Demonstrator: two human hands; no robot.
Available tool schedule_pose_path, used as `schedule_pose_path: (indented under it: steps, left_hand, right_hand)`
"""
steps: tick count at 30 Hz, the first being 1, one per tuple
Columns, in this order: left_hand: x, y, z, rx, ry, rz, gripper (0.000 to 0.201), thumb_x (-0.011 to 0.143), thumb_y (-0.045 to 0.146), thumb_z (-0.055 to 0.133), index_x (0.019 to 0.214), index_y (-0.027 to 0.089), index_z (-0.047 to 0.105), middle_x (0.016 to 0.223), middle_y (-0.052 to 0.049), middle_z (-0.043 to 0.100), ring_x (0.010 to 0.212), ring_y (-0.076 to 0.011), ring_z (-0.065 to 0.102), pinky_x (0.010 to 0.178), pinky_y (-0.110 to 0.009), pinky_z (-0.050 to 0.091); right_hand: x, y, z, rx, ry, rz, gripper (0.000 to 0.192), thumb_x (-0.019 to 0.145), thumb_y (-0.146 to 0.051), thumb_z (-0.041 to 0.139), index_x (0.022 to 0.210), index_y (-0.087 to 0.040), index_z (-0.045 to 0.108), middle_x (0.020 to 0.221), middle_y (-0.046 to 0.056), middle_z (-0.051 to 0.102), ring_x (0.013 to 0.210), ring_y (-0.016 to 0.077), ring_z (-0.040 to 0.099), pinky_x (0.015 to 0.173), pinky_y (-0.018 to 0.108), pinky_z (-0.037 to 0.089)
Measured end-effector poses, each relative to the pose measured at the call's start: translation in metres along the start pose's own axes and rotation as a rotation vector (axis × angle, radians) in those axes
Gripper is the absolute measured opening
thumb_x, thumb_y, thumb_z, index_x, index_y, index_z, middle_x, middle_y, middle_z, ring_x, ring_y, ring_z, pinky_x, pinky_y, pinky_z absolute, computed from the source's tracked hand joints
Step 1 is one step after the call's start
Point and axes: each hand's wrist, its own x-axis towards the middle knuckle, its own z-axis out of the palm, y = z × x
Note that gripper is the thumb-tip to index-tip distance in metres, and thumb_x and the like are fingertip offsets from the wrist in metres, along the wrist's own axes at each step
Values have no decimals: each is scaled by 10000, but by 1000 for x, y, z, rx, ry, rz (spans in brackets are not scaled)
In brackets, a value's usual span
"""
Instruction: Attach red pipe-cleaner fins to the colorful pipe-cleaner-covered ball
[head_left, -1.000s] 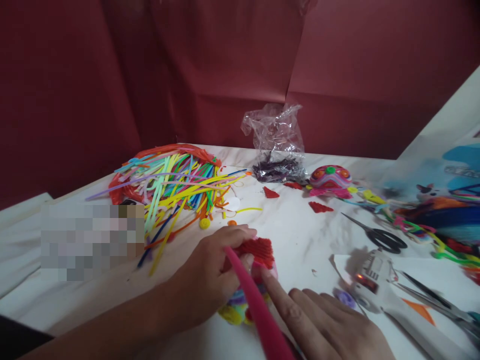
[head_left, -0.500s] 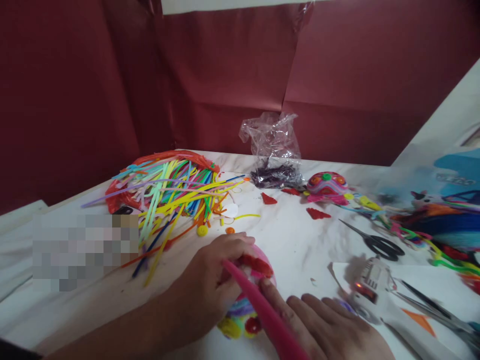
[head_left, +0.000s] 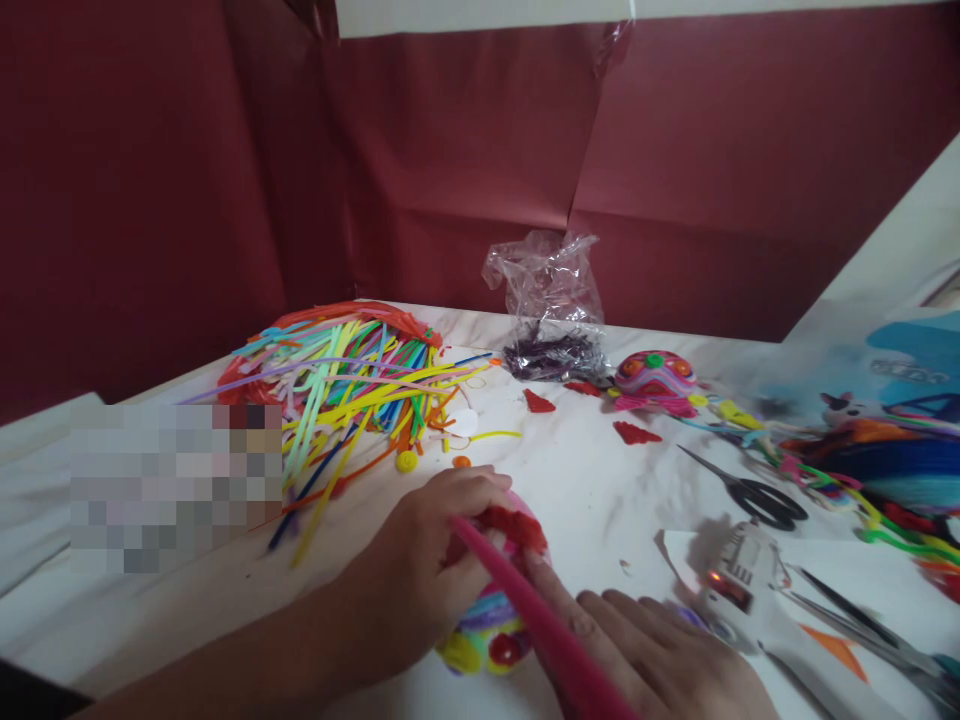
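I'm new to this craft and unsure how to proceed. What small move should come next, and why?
Perhaps gently press the red piece down with the right hand: its index finger is at the piece's edge, while the left hand seems to pinch the other end, over the colourful craft.

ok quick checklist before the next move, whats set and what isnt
1. Left hand on the red chenille piece: ok.
2. Right hand with its index finger at that piece's edge: ok.
3. Underside of the red piece joined to the striped chenille craft: cannot tell, hidden.
4. Clear view of the craft: not ok, a long pink strip crosses in front.
5. Glue gun indicator lit: ok.
6. Black-handled scissors lying apart from both hands: ok.
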Motion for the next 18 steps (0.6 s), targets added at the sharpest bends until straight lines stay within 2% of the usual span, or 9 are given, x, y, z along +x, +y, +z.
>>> schedule_pose_path:
  steps: [3,5,9,13,18]
  left_hand:
    - [1,0,0,-14,6,2,202,733,55,531,833,187,645,1002,-34,668,1048,-204,548,912,-319,412]
    - [2,1,-1,-27,-18,1,212,738,45,521,827,191,646,977,-28,671,1040,-199,553,903,-311,417]
    - [3,2,-2,-26,-34,14,232,732,25,516,833,186,649,951,-23,670,1047,-191,552,918,-296,409]
    - [3,2,-1,23,-25,22,203,749,66,518,868,158,654,969,-50,662,1054,-197,550,945,-303,396]
    - [2,1,0,98,-52,-20,214,786,97,484,910,136,654,1043,-87,646,1063,-224,550,895,-326,431]
  right_hand:
    - [0,3,4,-4,30,13,337,884,-31,313,1035,-100,607,583,8,656,440,113,595,370,189,433]
    - [1,4,5,-17,47,42,333,893,-59,302,991,-132,611,578,10,651,437,117,588,371,200,419]
    - [12,6,4,-19,68,52,323,918,-124,288,852,-152,603,599,27,643,447,132,580,382,231,402]
    - [24,5,2,38,124,129,363,941,-152,288,688,-190,546,532,-6,576,408,133,525,366,253,354]
    - [25,5,-1,33,9,79,371,872,-61,286,680,-202,570,563,8,588,460,144,518,434,265,363]
